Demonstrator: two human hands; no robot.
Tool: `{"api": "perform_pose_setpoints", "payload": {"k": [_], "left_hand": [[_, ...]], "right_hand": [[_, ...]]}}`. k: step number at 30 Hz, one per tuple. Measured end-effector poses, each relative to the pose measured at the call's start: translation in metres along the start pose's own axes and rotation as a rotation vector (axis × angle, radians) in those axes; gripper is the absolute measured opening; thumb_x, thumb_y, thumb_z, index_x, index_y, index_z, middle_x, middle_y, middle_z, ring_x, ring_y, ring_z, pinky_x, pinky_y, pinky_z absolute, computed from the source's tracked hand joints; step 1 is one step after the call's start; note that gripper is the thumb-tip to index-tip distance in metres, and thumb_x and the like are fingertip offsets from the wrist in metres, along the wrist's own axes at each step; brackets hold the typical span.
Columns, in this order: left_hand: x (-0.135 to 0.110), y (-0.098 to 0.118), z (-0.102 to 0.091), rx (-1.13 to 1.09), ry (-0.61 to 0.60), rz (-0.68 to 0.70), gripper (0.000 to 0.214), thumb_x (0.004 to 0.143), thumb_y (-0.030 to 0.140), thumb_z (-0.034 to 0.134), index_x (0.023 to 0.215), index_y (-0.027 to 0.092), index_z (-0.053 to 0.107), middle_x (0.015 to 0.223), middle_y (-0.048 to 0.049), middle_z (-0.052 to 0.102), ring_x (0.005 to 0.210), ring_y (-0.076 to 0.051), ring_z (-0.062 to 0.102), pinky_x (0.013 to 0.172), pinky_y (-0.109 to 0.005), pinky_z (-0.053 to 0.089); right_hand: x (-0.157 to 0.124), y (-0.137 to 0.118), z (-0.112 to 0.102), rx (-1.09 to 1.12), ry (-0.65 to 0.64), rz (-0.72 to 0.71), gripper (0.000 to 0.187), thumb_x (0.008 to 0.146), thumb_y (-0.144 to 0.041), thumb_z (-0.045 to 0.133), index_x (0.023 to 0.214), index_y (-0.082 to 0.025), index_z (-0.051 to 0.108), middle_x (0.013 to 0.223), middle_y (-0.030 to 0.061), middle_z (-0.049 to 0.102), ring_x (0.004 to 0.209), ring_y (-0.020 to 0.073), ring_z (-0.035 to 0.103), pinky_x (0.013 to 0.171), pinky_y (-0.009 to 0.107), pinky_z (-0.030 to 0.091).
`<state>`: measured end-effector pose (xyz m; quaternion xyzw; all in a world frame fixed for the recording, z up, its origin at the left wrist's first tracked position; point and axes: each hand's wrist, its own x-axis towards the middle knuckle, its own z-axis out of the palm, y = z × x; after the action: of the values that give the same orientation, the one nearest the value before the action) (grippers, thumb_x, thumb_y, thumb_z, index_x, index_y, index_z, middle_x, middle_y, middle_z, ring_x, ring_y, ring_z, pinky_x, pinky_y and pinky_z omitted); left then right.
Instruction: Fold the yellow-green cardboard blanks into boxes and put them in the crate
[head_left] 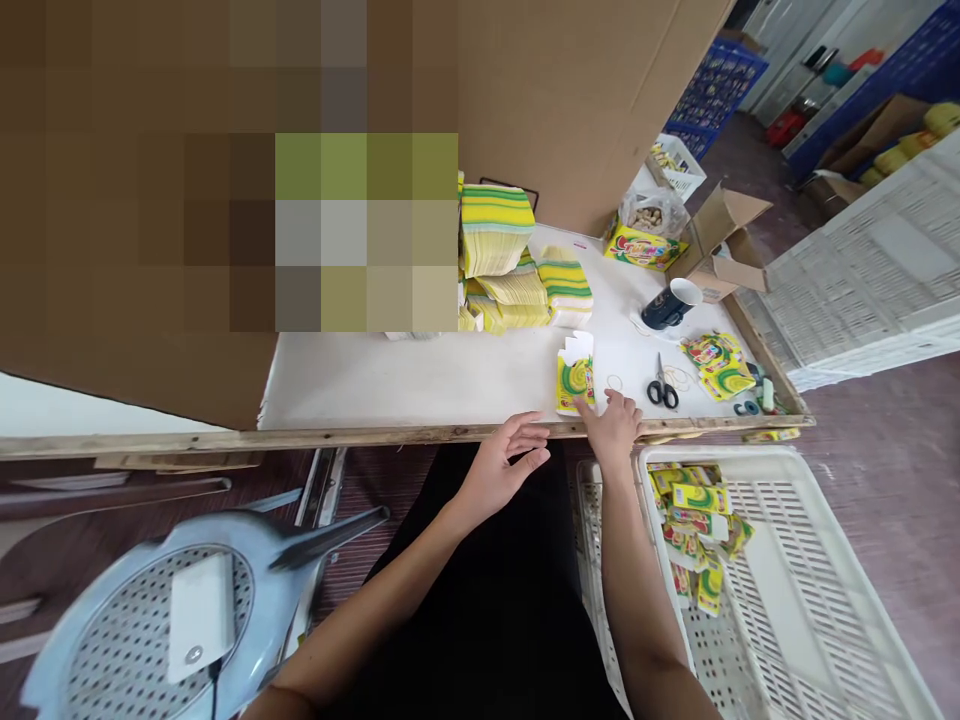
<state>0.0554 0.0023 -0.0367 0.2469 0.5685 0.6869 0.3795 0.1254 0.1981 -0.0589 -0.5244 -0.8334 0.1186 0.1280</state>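
Observation:
My left hand (504, 464) hovers at the table's front edge, fingers stretched and apart, holding nothing. To its right, my right hand (613, 432) reaches over the edge with its thumb out and its other fingers loosely bent. Its thumb is at the lower right corner of a flat yellow-green printed carton (576, 378) with white flaps; whether it presses on it I cannot tell. Behind the carton stand stacks of flat yellow, green and white cartons (496, 225), partly covered by a blurred patch. Black-handled scissors (663, 392) and a rubber band (615, 382) lie right of my hand.
A dark mug (671, 303), more flat cartons (718, 366) and an open cardboard box (721, 245) stand on the table's right. Below, a white crate (780, 580) holds several small filled cartons (699, 498). A blue plastic chair (259, 590) bearing a white power bank (201, 615) is at left.

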Motion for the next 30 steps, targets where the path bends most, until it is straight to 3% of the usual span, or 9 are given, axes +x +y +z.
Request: {"api": "perform_pose_setpoints", "payload": {"k": [2, 5, 9, 11, 14, 17, 19, 24, 30], "left_hand": [[0.000, -0.001, -0.006, 0.013, 0.030, -0.010, 0.053, 0.081, 0.038, 0.072, 0.127, 0.017, 0.054, 0.115, -0.0136, 0.068, 0.103, -0.021, 0.067, 0.099, -0.040, 0.051], [0.002, -0.005, -0.009, 0.026, 0.067, -0.019, 0.053, 0.081, 0.039, 0.072, 0.125, 0.016, 0.055, 0.112, -0.0135, 0.069, 0.099, -0.021, 0.068, 0.097, -0.040, 0.052], [0.007, -0.008, -0.007, 0.025, 0.080, -0.025, 0.051, 0.080, 0.040, 0.072, 0.123, 0.016, 0.056, 0.111, -0.0133, 0.068, 0.100, -0.021, 0.068, 0.098, -0.040, 0.051], [0.010, -0.009, -0.008, -0.009, 0.103, -0.026, 0.053, 0.080, 0.041, 0.073, 0.124, 0.016, 0.056, 0.115, -0.0141, 0.067, 0.104, -0.022, 0.067, 0.101, -0.041, 0.049], [0.016, -0.008, -0.013, -0.138, 0.097, 0.003, 0.058, 0.080, 0.044, 0.073, 0.128, 0.017, 0.054, 0.125, -0.0156, 0.064, 0.112, -0.024, 0.065, 0.104, -0.042, 0.048], [0.020, -0.004, -0.017, -0.314, -0.001, 0.039, 0.058, 0.081, 0.047, 0.072, 0.129, 0.018, 0.057, 0.133, -0.0150, 0.061, 0.123, -0.026, 0.060, 0.106, -0.040, 0.047], [0.020, 0.000, -0.018, -0.404, -0.077, 0.023, 0.059, 0.080, 0.048, 0.073, 0.129, 0.019, 0.058, 0.134, -0.0140, 0.062, 0.126, -0.028, 0.057, 0.108, -0.040, 0.046], [0.016, 0.008, -0.015, -0.516, -0.189, -0.047, 0.058, 0.075, 0.049, 0.077, 0.123, 0.018, 0.064, 0.133, -0.0151, 0.063, 0.125, -0.031, 0.058, 0.105, -0.042, 0.048], [0.014, 0.005, -0.012, -0.488, -0.105, -0.036, 0.050, 0.074, 0.043, 0.079, 0.113, 0.015, 0.068, 0.120, -0.0140, 0.070, 0.116, -0.029, 0.064, 0.102, -0.040, 0.049]], "right_hand": [[0.003, -0.006, 0.011, -0.055, -0.059, 0.010, 0.052, 0.083, -0.050, 0.064, 0.117, -0.012, 0.062, 0.119, 0.0208, 0.060, 0.114, 0.0390, 0.048, 0.096, 0.051, 0.031], [0.004, -0.007, 0.015, -0.013, -0.045, 0.034, 0.041, 0.083, -0.044, 0.063, 0.109, -0.012, 0.062, 0.114, 0.0202, 0.062, 0.114, 0.0385, 0.048, 0.097, 0.053, 0.030], [0.001, -0.003, 0.011, 0.352, 0.072, 0.043, 0.037, 0.078, -0.044, 0.067, 0.097, -0.012, 0.060, 0.107, 0.0211, 0.065, 0.111, 0.0371, 0.050, 0.096, 0.054, 0.035], [-0.007, -0.002, 0.004, 0.494, 0.076, 0.017, 0.035, 0.083, -0.047, 0.061, 0.095, -0.014, 0.059, 0.099, 0.0175, 0.067, 0.101, 0.0309, 0.056, 0.090, 0.048, 0.042], [-0.031, -0.006, -0.008, 0.830, -0.071, -0.034, 0.036, 0.086, -0.050, 0.058, 0.100, -0.016, 0.059, 0.090, 0.0107, 0.069, 0.083, 0.0218, 0.062, 0.080, 0.039, 0.050], [-0.062, -0.014, -0.017, 1.237, -0.330, -0.024, 0.037, 0.079, -0.047, 0.072, 0.101, -0.019, 0.060, 0.090, 0.0073, 0.071, 0.083, 0.0208, 0.066, 0.083, 0.039, 0.053], [-0.077, -0.019, -0.020, 1.343, -0.453, 0.023, 0.036, 0.076, -0.044, 0.076, 0.099, -0.021, 0.061, 0.089, 0.0061, 0.072, 0.083, 0.0211, 0.067, 0.084, 0.039, 0.054], [-0.089, -0.020, -0.022, 1.394, -0.548, 0.047, 0.029, 0.077, -0.039, 0.077, 0.097, -0.021, 0.065, 0.091, 0.0040, 0.072, 0.086, 0.0189, 0.067, 0.086, 0.036, 0.054], [-0.091, -0.022, -0.031, 1.182, -0.452, -0.039, 0.032, 0.079, -0.043, 0.075, 0.100, -0.019, 0.069, 0.099, 0.0068, 0.071, 0.090, 0.0205, 0.065, 0.082, 0.035, 0.054]]}}
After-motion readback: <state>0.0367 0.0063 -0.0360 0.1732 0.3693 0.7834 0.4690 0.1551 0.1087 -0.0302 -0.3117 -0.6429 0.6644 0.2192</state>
